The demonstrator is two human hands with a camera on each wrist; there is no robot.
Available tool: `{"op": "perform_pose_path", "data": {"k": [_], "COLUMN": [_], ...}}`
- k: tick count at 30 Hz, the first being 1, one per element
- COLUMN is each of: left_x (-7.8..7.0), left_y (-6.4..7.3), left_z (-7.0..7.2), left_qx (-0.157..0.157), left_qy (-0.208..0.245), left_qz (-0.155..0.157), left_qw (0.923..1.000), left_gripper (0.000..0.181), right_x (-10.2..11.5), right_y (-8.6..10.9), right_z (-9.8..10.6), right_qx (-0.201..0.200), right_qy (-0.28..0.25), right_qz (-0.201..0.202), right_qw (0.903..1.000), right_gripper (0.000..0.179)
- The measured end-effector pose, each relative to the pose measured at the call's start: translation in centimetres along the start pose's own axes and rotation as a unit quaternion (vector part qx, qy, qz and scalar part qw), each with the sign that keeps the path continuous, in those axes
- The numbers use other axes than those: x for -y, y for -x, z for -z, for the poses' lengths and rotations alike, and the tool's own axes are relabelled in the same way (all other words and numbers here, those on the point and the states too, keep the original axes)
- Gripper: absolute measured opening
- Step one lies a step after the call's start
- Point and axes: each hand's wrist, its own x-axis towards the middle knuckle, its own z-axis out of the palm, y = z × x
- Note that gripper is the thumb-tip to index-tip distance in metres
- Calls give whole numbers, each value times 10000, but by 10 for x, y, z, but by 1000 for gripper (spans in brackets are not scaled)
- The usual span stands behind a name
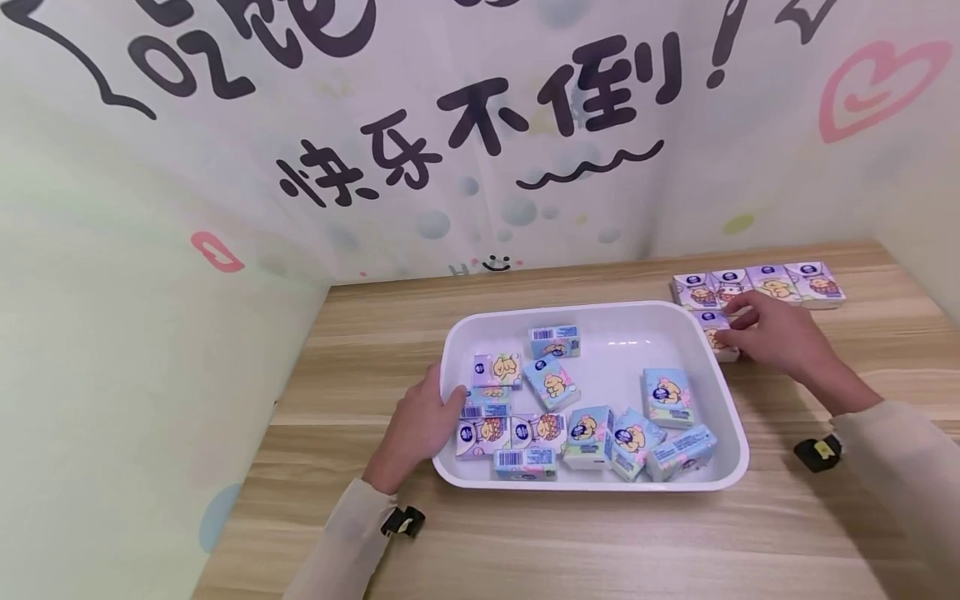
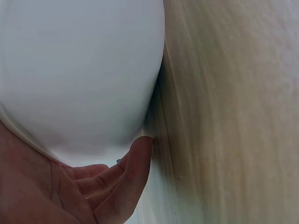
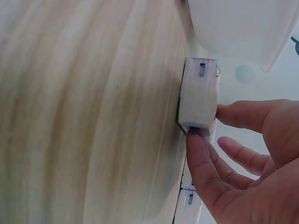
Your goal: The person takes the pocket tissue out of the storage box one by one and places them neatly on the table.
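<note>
Pinching a presumably light, squashable pack [image 3: 198,100], best held by opposite edges, the right hand [image 1: 780,336] has at its left the tray [image 1: 600,484], clasped by the left hand [image 1: 420,422].

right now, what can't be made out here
Head view: purple rectangular pack, partly hidden by right hand
Head view: fine print on blue rectangular packs, too small
Head view: top black brushed characters, cut by upper edge
Left wrist view: inside of white rectangular tray, behind its wall

Left grip [image 1: 422,421]: fingers curved, thumb apart; right grip [image 1: 780,335]: thumb and index pinching, farther forward; both forearms [image 1: 903,471] angled inward
</note>
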Motion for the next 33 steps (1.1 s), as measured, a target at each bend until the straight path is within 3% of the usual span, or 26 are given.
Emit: {"op": "perform_pose_path", "data": {"k": [8, 15, 25, 33], "left_x": [-1, -2, 0, 0], "left_y": [1, 1, 0, 0], "left_z": [1, 1, -1, -1], "left_qx": [-20, -13, 13, -26], "left_qy": [-7, -8, 67, 97], "left_qz": [-28, 23, 48, 58], "left_qw": [10000, 10000, 10000, 9999], "left_gripper": [67, 67, 66, 67], "right_x": [7, 38, 109, 169], "right_y": [2, -5, -9, -5], "right_z": [3, 14, 10, -10], "right_qx": [-509, -750, -338, 169], "right_qy": [-51, -88, 24, 224], "right_qz": [-78, 214, 893, 1627], "right_qw": [9987, 9969, 9954, 9863], "right_gripper": [45, 37, 31, 15]}}
